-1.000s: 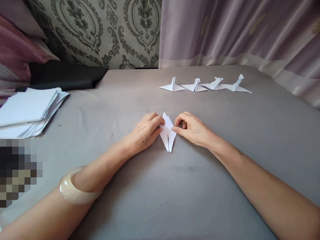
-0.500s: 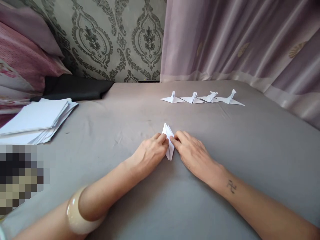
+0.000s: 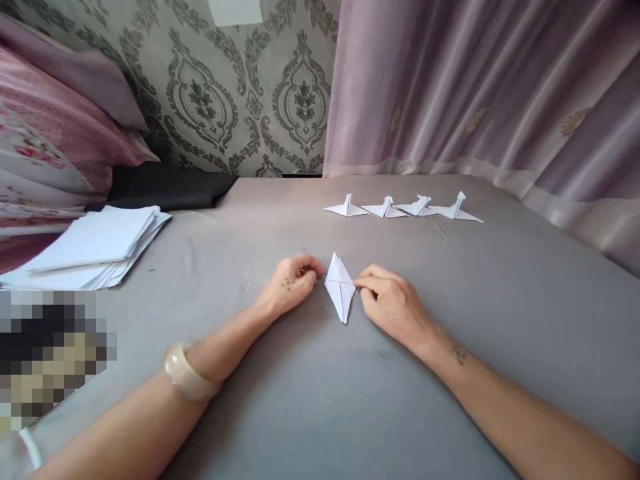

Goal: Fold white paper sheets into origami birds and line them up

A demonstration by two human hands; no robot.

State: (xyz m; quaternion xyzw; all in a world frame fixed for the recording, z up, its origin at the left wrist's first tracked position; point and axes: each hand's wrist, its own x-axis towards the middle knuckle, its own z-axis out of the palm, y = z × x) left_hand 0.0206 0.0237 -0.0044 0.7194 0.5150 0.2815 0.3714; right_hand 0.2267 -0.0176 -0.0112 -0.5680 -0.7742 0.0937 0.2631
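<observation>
A white folded paper (image 3: 341, 293), diamond-shaped with a slit in its lower half, lies on the grey cloth between my hands. My left hand (image 3: 295, 283) is beside its left corner, fingers curled in and thumb close to the index finger, with a slight gap to the paper. At the right corner, the fingertips of my right hand (image 3: 395, 300) touch the paper in a pinch, the other fingers curled under. Beyond it, several finished paper cranes (image 3: 347, 209) stand in a row with wings spread.
A stack of white paper sheets (image 3: 95, 237) lies at the left, in front of a black folded cloth (image 3: 165, 187). The grey cloth (image 3: 320, 407) covers the surface. Purple curtains (image 3: 425, 87) hang behind, beside patterned wallpaper (image 3: 250, 100). A pixelated patch covers the left edge.
The paper's front layer now shows a crossing crease, with its lower slit narrowed. My left hand has drawn off the paper to the left; my right hand has moved to its right corner. The view tilted up.
</observation>
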